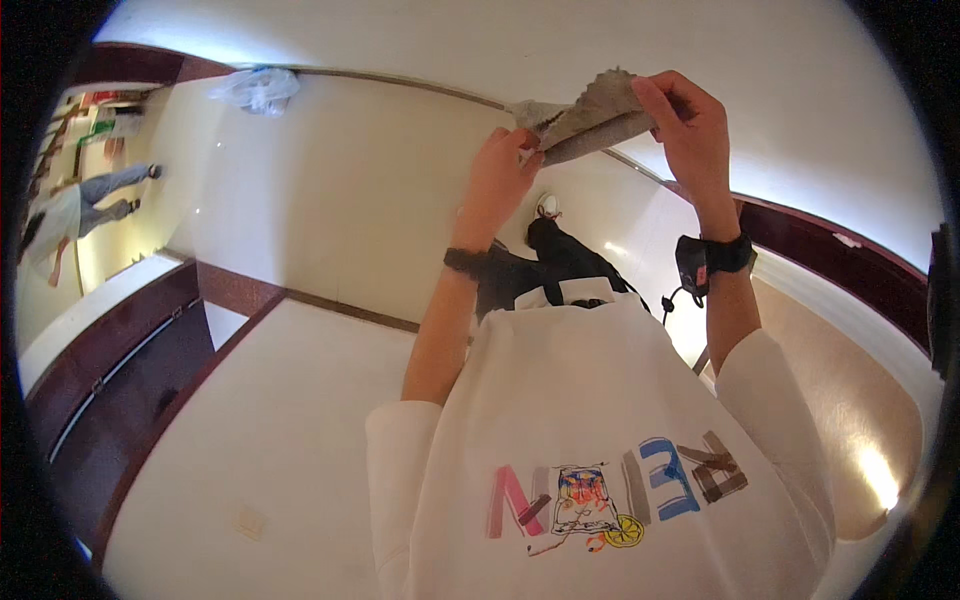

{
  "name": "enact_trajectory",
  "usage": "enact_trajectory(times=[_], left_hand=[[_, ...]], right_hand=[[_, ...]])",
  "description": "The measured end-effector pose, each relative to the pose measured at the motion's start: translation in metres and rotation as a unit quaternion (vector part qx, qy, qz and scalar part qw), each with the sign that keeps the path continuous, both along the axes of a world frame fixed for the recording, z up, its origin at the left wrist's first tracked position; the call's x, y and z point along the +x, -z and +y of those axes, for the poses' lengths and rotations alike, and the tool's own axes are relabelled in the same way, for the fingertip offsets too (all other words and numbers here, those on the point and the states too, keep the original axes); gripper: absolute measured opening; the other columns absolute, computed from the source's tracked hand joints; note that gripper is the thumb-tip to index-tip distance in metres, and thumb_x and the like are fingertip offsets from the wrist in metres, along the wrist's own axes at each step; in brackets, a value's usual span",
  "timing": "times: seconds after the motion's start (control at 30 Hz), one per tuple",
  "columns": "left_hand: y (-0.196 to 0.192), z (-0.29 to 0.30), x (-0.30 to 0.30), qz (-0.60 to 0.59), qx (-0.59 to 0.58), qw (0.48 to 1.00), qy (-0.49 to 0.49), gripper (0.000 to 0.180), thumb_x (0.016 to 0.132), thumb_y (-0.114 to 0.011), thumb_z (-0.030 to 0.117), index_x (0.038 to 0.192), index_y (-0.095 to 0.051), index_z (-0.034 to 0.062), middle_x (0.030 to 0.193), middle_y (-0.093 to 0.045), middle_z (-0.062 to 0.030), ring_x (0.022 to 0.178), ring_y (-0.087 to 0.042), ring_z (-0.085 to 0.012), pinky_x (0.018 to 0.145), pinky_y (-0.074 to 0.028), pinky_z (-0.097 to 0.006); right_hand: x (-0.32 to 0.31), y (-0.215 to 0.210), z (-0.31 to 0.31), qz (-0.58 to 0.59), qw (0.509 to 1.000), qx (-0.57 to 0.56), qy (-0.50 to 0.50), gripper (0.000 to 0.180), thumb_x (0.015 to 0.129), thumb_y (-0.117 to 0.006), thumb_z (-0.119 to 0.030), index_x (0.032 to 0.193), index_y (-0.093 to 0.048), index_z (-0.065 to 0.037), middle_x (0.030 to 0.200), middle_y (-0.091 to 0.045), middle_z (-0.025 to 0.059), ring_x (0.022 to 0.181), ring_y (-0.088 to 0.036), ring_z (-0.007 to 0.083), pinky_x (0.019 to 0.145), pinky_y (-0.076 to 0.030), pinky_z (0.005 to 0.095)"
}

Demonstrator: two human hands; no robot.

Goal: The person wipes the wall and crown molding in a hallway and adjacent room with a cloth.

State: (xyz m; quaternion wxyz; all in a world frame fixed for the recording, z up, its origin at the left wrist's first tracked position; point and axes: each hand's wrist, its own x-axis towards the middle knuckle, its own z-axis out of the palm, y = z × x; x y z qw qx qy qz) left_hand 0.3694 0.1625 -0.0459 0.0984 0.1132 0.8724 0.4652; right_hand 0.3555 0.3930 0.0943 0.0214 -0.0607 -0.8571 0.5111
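A grey cloth with a zigzag-cut edge is stretched between my two hands, folded and wrinkled in its middle. My left hand pinches its lower left end, thumb and fingers closed on the fabric. At the upper right end my right hand grips it, the thumb pressed against the fingers. Both hands are raised out in front of my white printed shirt. Black bands circle both wrists, and a small dark device sits on the right one.
A translucent plastic bag lies at the upper left, by the dark trim. Another person in jeans stands at the far left. Dark red-brown trim runs along the pale wall at right. A white shoe shows below the cloth.
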Motion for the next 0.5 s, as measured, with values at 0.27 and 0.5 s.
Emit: enact_trajectory(times=[0.27, 0.5], left_hand=[[0.008, 0.034, -0.019, -0.096, 0.075, 0.980, -0.160, 0.014, 0.099, -0.062, 0.010, 0.110, -0.060, 0.0022, 0.086, -0.072, -0.0166, 0.087, -0.071, -0.0373, 0.077, -0.055, -0.044], [0.010, 0.062, -0.030, -0.080, 0.200, 0.913, -0.347, 0.016, 0.105, -0.056, 0.013, 0.115, -0.054, -0.0003, 0.098, -0.067, -0.0152, 0.085, -0.067, -0.0273, 0.077, -0.054, -0.041]], right_hand=[[0.002, -0.008, 0.016, -0.057, 0.995, 0.064, 0.041, 0.023, 0.103, -0.070, -0.026, 0.106, -0.076, -0.005, 0.076, -0.067, 0.0009, 0.065, -0.058, 0.0072, 0.059, -0.046, 0.0241], [0.024, 0.028, 0.022, -0.133, 0.989, 0.032, 0.050, 0.019, 0.104, -0.065, -0.013, 0.115, -0.066, 0.002, 0.091, -0.072, 0.0070, 0.081, -0.070, 0.0132, 0.072, -0.056, 0.0282]])
